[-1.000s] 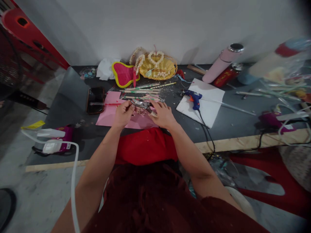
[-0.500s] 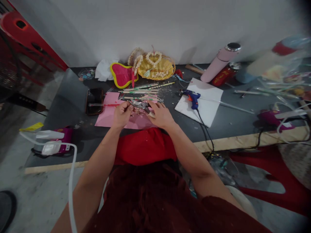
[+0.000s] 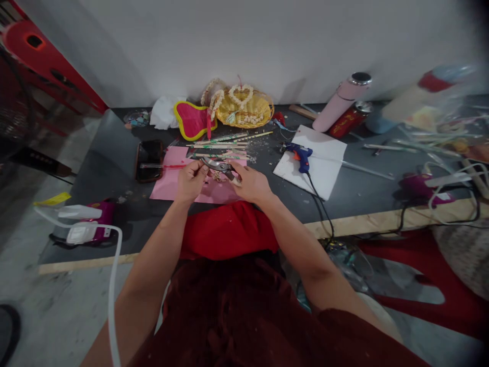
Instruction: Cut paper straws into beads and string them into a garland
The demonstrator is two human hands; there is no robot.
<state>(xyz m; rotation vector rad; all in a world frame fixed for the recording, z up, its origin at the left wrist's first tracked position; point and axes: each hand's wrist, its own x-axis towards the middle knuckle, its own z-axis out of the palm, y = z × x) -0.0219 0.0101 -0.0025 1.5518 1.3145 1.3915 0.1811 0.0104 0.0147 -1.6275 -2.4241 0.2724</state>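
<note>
My right hand is wrapped round the handles of a pair of pruning shears, whose metal jaws point left. At the tip of the jaws, my left hand is closed in a pinch; what it holds is too small and hidden to make out. Both hands are above a pink sheet on the dark tabletop. Small pale cut pieces lie on the sheet below the shears. Just beyond the hands are several patterned paper-wrapped sticks.
At the back stand a yellow wicker basket with bead strings and a pink-and-yellow shaped piece. A phone lies left. To the right are a blue glue gun on a white board, a pink flask and a red can.
The view has shifted slightly, so things at the right appear a little further left. My hands keep nearly the same place, with the shears still in the right hand.
</note>
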